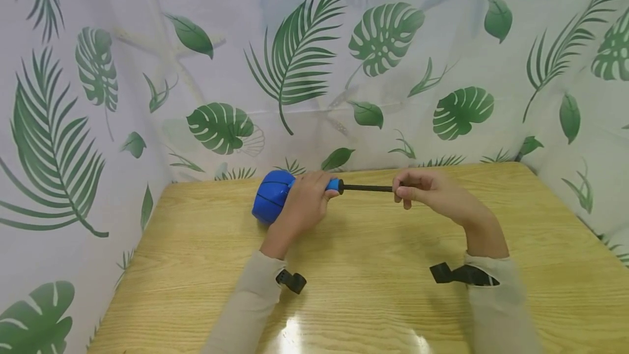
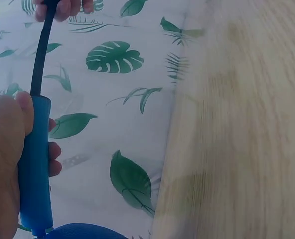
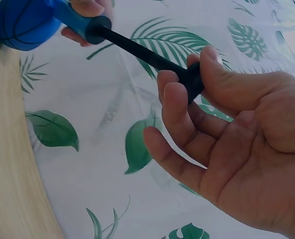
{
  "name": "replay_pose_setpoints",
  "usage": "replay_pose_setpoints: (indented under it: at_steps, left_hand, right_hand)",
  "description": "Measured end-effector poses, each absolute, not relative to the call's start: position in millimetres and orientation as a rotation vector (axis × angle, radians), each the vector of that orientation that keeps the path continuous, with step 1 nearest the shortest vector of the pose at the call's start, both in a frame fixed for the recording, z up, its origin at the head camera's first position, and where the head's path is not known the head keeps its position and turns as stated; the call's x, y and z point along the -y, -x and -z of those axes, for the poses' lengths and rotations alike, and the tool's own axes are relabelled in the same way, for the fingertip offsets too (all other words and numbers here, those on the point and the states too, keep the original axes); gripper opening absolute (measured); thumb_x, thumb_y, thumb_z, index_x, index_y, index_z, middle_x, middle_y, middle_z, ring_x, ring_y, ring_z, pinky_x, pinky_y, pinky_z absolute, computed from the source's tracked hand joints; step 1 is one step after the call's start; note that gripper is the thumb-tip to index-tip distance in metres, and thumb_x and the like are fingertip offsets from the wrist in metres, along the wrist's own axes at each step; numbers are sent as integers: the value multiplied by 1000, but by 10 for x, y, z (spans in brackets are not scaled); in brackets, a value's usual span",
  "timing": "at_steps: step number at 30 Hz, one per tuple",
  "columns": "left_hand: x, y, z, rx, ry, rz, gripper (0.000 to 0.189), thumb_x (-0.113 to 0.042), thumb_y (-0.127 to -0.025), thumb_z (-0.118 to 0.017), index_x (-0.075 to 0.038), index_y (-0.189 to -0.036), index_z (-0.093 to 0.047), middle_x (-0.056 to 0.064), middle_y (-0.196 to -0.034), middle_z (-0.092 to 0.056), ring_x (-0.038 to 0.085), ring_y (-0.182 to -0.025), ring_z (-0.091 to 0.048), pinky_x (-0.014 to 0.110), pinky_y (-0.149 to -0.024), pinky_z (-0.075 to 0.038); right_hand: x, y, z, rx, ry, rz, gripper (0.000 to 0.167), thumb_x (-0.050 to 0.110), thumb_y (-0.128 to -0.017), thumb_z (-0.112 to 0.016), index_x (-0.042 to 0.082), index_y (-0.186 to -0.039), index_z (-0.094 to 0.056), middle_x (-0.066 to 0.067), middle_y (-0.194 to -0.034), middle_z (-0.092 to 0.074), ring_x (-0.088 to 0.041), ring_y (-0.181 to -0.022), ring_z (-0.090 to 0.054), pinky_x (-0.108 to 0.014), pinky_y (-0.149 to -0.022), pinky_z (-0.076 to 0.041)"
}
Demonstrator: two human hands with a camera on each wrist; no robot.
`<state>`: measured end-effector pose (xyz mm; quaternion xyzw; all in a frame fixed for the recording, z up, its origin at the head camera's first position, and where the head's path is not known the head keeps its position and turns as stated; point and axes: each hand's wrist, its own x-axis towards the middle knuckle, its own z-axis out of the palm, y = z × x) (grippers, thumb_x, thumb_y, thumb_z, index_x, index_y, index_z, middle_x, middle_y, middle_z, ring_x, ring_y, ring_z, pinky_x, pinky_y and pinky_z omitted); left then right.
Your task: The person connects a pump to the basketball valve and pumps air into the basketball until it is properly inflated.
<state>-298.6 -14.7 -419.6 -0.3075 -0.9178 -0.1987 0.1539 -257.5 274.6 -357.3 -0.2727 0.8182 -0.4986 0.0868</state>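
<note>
A blue ball with black basketball lines [image 1: 270,196] is at the table's back part, its outline uneven in the head view. Joined to it is a small hand pump [image 2: 36,159] with a blue barrel. My left hand [image 1: 306,196] grips this barrel, fingers wrapped around it, close beside the ball. A thin black rod [image 1: 367,188] stands far out of the barrel toward the right. At the rod's end, my right hand [image 1: 437,193] pinches the short black handle [image 3: 193,82] between thumb and fingers; its lower fingers are loosely bent. The pump's tip at the ball is mostly hidden.
A wooden table [image 1: 373,283] lies beneath both hands. White cloth with green leaf prints [image 1: 314,70] hangs behind the back edge and along both sides. Black straps with small devices [image 1: 464,275] sit on both sleeves.
</note>
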Motion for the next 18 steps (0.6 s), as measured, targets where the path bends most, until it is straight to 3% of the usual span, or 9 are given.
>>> replay_pose_setpoints:
  at_steps: [4, 11, 18]
  left_hand:
    - [158, 3000, 4197, 2626, 883, 573, 38, -33, -107, -49, -7, -133, -60, 10, -127, -67, 29, -121, -60, 49, -107, -46]
    - [40, 2969, 4260, 2616, 902, 461, 38, -33, -108, -47, -6, -131, -61, 9, -130, -67, 27, -129, -59, 49, -111, -44]
    - [-83, 2890, 4291, 2613, 932, 443, 38, -34, -108, -46, -7, -131, -60, 8, -125, -67, 26, -122, -62, 47, -104, -49]
  right_hand:
    - [-2785, 2549, 3529, -2464, 848, 1489, 11, 8, -105, -55, 0, -105, -62, -9, -94, -64, -20, -77, -63, -28, -74, -55]
    - [-2663, 2567, 3566, -2533, 764, 1449, 9, 5, -103, -57, 0, -100, -63, -12, -92, -62, -19, -75, -63, -28, -73, -56]
    - [-2420, 2649, 3698, -2509, 765, 1454, 8, 2, -102, -58, -2, -98, -65, -14, -88, -62, -17, -71, -62, -29, -69, -56]
